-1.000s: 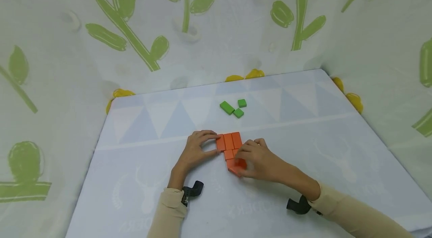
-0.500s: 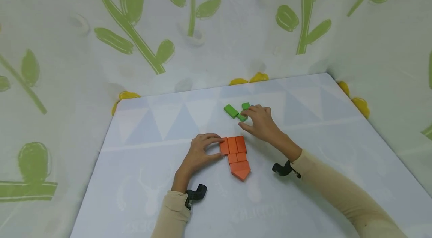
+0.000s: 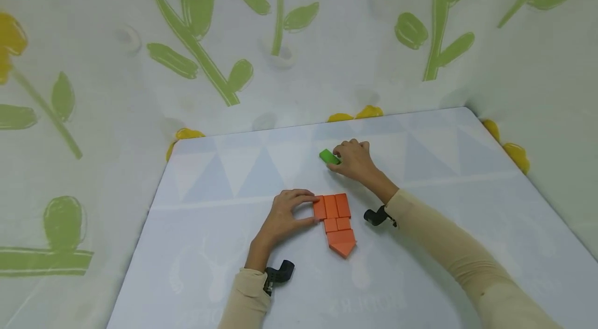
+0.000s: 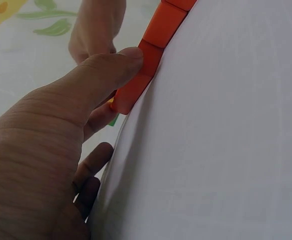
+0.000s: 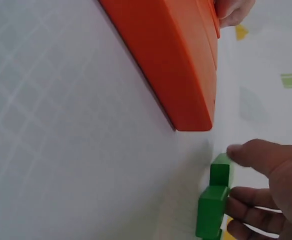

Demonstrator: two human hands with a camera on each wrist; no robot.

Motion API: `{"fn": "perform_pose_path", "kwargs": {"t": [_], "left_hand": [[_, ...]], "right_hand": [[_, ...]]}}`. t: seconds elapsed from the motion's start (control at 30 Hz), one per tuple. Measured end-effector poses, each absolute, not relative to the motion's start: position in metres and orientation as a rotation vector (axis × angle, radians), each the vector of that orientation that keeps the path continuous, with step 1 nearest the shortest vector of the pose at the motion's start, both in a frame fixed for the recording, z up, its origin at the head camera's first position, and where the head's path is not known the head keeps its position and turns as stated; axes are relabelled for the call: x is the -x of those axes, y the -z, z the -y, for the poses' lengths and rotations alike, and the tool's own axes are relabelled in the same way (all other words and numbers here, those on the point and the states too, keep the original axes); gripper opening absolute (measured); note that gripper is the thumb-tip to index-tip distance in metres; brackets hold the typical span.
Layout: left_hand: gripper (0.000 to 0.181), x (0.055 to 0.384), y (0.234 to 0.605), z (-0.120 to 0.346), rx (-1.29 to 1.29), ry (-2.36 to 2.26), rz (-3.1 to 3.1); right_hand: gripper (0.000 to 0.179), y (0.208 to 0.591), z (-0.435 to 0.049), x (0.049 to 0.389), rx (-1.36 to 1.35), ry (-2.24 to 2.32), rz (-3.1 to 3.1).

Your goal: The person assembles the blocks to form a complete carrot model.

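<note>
Orange blocks (image 3: 331, 207) lie flat on the table, fitted together: a row of three at the far side, two small squares below, then a wider piece and a triangle (image 3: 343, 249) pointing towards me. My left hand (image 3: 284, 217) holds the left block of the row (image 3: 320, 207) between thumb and index finger. Farther back, my right hand (image 3: 353, 161) reaches over green blocks (image 5: 213, 210), its thumb and curled fingers around them. One longer green block (image 3: 329, 156) sticks out left of the thumb; the smaller green cubes are hidden under the hand in the head view.
A white table (image 3: 210, 246) with pale blue triangles near its far edge carries the blocks. A fabric wall (image 3: 327, 69) printed with green leaves and yellow flowers rises behind and beside it. Each wrist wears a black camera mount (image 3: 280, 272).
My right hand has left the orange triangle end and moved away to the green blocks, then slid slightly left over them. The left hand keeps its place; the head view has shifted a little.
</note>
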State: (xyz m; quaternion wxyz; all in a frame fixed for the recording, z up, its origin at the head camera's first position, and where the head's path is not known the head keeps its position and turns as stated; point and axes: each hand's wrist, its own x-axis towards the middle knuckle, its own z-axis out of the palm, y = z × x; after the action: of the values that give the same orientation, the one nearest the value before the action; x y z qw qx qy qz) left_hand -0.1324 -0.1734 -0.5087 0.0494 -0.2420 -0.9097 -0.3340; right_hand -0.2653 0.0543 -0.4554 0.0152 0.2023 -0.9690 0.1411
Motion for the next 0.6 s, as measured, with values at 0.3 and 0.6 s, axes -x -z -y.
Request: {"fn": "perform_pose_path", "kwargs": {"t": [0.3, 0.6], "left_hand": [[0.048, 0.133, 0.51, 0.172, 0.737, 1.003, 2.763], [0.047, 0.136, 0.514, 0.176, 0.731, 1.006, 2.751]], "right_hand": [[0.034, 0.458, -0.055, 0.26, -0.743, -0.562, 2.949], [0.029, 0.447, -0.065, 0.233, -1.048, -0.616, 2.895]]}}
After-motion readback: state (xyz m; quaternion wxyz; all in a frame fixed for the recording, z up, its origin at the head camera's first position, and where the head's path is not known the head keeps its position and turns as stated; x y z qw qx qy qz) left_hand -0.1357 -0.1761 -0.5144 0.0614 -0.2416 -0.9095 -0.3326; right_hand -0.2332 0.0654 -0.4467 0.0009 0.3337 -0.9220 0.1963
